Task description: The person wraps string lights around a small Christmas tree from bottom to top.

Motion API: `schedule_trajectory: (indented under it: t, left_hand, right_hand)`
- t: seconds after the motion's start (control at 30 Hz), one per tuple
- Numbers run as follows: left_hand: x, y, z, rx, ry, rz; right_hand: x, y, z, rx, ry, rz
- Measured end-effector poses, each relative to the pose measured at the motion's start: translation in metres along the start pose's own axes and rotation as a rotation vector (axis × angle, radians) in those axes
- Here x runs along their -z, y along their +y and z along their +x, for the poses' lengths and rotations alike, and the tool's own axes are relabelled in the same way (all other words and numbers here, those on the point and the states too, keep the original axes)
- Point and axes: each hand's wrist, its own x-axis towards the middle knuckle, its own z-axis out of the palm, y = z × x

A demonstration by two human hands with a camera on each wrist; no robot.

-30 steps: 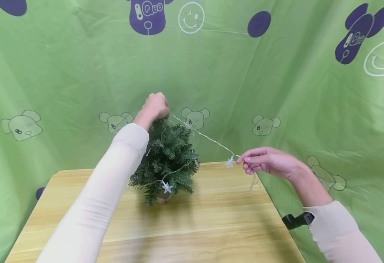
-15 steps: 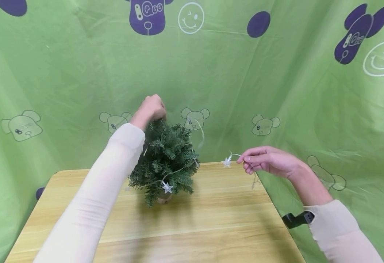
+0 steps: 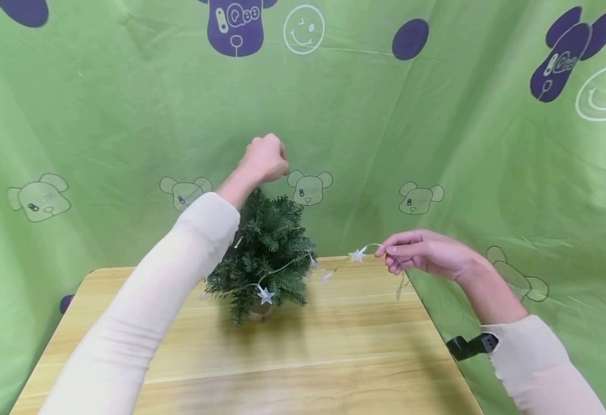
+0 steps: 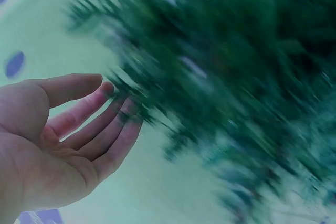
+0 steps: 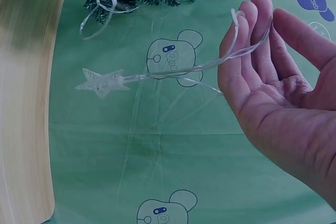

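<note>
A small green Christmas tree stands on the table, with star string lights looped around it. My left hand is above the treetop; in the left wrist view its fingers are loosely bent, thumb apart, tips close to blurred needles, with nothing visible held. To the right of the tree, my right hand pinches the clear wire between thumb and fingers. One star hangs just left of those fingertips, and the wire sags back toward the tree. A wire end with a star trails below the right hand.
The wooden table carries the tree near its back edge. Green printed fabric hangs behind and on both sides. A black device is strapped at the right wrist.
The wire, taut between both hands a second ago, has come free of my left hand and dropped slack beside the tree. My left hand has risen and moved right; the right hand stays.
</note>
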Motion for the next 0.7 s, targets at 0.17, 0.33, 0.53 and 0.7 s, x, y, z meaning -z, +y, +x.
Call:
schedule_trajectory:
  t: [0.17,0.33,0.53,0.7]
  left_hand:
    - [-0.013,0.036,-0.015,-0.139,-0.065,0.016]
    - [-0.042,0.063,-0.027,-0.284,-0.211,0.115]
    - [-0.087,0.067,-0.032,-0.298,-0.434,0.136]
    - [-0.121,0.061,-0.031,-0.286,-0.484,0.097]
  right_hand:
    - [0.000,-0.004,-0.003,0.019,-0.002,0.003]
    - [0.000,-0.011,-0.009,0.024,0.009,-0.005]
    - [0.002,-0.017,-0.017,0.030,0.032,-0.025]
    - [0.002,-0.020,-0.022,0.044,0.025,-0.015]
